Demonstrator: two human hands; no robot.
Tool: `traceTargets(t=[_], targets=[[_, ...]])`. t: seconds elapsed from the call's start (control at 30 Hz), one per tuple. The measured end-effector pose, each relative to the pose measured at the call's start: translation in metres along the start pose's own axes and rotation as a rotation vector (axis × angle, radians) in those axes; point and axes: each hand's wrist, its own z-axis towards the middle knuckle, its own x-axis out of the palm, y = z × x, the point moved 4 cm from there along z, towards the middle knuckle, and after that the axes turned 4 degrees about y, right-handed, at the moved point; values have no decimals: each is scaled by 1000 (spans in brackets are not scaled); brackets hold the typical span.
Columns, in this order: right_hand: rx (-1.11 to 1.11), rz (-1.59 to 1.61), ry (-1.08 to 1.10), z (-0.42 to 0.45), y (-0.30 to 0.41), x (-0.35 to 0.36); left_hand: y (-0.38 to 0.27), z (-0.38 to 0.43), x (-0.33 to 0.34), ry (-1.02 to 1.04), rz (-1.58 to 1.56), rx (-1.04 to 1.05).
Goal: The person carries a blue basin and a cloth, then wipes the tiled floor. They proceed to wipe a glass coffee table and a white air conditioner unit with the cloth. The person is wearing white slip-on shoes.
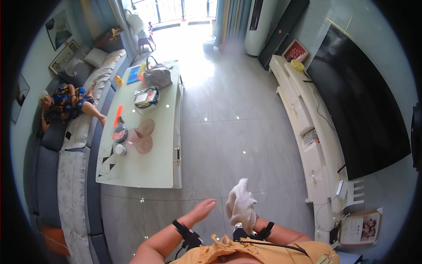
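Observation:
In the lower middle of the head view, my left hand [202, 210] is stretched forward over the tiled floor with nothing in it. A crumpled white cloth [240, 202] hangs around my right hand [253, 221], which grips it and is mostly hidden beneath it. Both forearms wear black straps, and the two hands are a short way apart in front of my yellow top. Ahead and to the left stands a long coffee table [155, 171] with a pale glass top.
The table bears pink glass dishes [144, 144], a white cup [120, 149], a grey handbag [158, 75] and several small items. A person [67, 100] reclines on the grey sofa [73, 184]. At right, a cream TV cabinet [305, 145] runs below a large television [359, 105].

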Motion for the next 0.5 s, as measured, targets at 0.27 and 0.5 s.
traceTargets(t=[0.27,0.5], targets=[[-604,-287,-56,3,194,-145,-159,-20,44,267,-927,33],[-495,-536,-330,-15,239,-254,-286,-9,45,220,-837,291]])
